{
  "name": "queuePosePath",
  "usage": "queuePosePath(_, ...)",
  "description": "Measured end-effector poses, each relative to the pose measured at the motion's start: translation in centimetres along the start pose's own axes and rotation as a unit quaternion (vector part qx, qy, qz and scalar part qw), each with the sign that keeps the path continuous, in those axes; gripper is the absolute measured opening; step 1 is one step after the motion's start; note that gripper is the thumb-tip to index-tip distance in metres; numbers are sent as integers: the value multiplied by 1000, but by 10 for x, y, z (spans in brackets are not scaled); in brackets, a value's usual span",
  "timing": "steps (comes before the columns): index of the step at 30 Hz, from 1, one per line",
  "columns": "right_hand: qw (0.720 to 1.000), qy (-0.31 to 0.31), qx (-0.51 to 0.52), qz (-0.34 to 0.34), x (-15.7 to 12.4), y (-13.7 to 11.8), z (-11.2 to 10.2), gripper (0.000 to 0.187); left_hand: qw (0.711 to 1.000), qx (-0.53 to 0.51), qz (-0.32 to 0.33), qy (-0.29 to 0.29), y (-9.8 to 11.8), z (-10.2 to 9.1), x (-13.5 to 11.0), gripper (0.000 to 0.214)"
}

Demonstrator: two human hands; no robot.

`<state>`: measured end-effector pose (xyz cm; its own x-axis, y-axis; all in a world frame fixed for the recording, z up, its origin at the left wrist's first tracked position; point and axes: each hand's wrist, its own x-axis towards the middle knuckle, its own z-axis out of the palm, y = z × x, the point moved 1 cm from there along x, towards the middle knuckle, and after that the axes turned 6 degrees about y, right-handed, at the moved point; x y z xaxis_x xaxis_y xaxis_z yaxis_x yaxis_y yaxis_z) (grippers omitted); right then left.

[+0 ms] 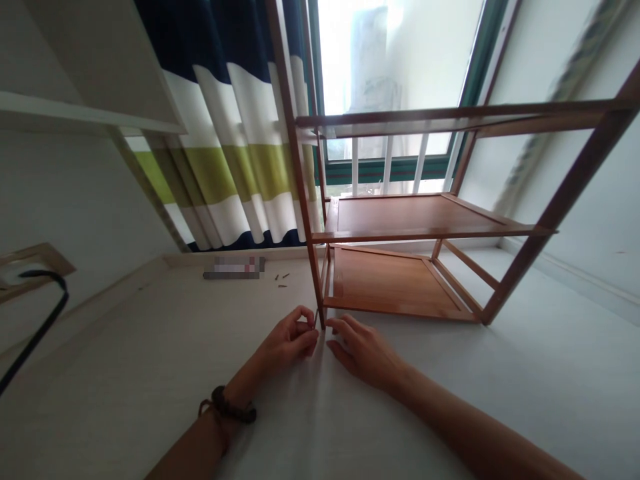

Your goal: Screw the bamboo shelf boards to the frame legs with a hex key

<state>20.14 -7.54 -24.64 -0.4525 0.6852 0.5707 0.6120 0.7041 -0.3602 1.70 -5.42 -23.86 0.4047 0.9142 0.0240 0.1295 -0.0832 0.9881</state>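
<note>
A reddish-brown wooden shelf rack (320,280) stands on a pale surface in front of the window. Down at the foot of its near left post, my left hand (295,337) pinches a thin dark rod (316,319), like a hex key, held close along the post. Most of the rod is hidden by the fingers. My right hand (363,347) is on the other side of the same post, its fingertips close to the wood, thumb and forefinger apart. Whether those fingertips touch the post I cannot tell.
Several small screws (283,277) lie on the pale surface (165,373) beside a blurred flat packet (234,268). Striped curtains (225,160) hang behind at the left. A black cable (40,327) runs from a wall socket at the far left. A white wall (595,193) bounds the right.
</note>
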Motion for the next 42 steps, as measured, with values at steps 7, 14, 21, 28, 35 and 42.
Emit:
queuePosePath(7,999,-33,32,-2,0,0,1,27,996,30,-52,-64,-7,7,4,28)
queuePosePath(14,999,-28,32,-19,1,2,4,19,999,16,-30,-31,-10,16,6,30)
queuePosePath(21,999,-24,17,-34,-7,15,-3,29,912,319,91,243,-17,-36,23,25)
queuePosePath(28,1000,-8,4,-22,-2,36,-22,25,768,545,22,337,-41,-96,60,42)
queuePosePath(35,1000,-15,13,8,4,29,-34,19,787,529,10,317,-38,-104,73,28)
queuePosePath(42,991,-26,113,61,2,31,-39,17,839,422,20,343,-32,-76,45,25)
